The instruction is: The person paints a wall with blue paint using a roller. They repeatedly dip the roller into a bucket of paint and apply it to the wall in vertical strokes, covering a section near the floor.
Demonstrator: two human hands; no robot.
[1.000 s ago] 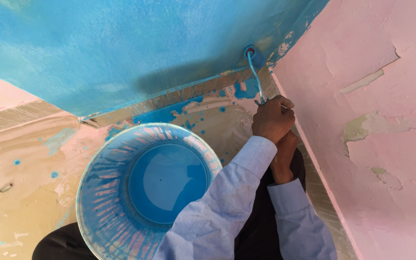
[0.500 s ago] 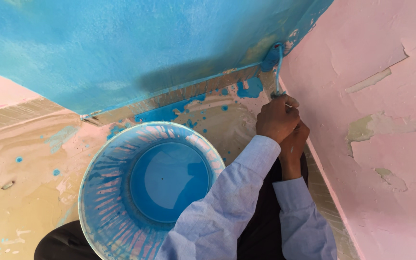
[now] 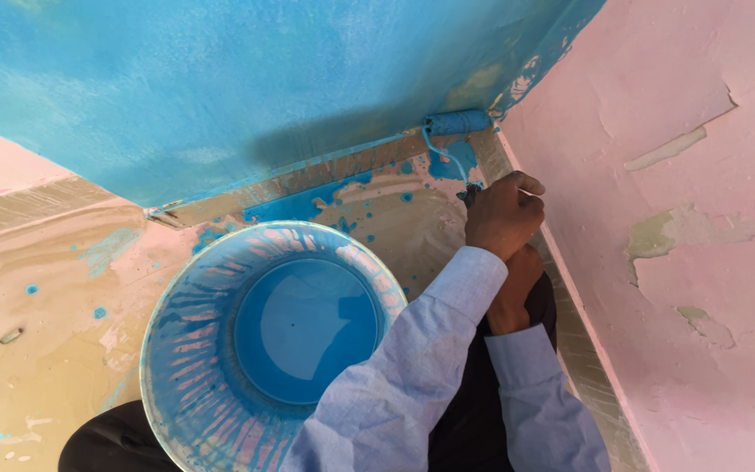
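My left hand [image 3: 504,214] is closed around the handle of a small paint roller [image 3: 458,122]. The roller's blue sleeve lies sideways against the foot of the blue-painted wall [image 3: 220,79], close to the corner. My right hand [image 3: 515,293] sits curled just under my left wrist, partly hidden by it. What it holds cannot be seen. Both arms wear light blue sleeves. A round bucket [image 3: 161,350], streaked inside with blue, holds blue paint and stands to the left of my arms.
A pink wall [image 3: 683,218] with peeling patches rises on the right and meets the blue wall at the corner. The tan floor [image 3: 37,350] is spotted and smeared with blue paint. Dark trousers show at the bottom edge.
The roller has turned from upright on the wall near the corner to lying sideways lower down, at the wall's foot. My left hand shifted slightly right.
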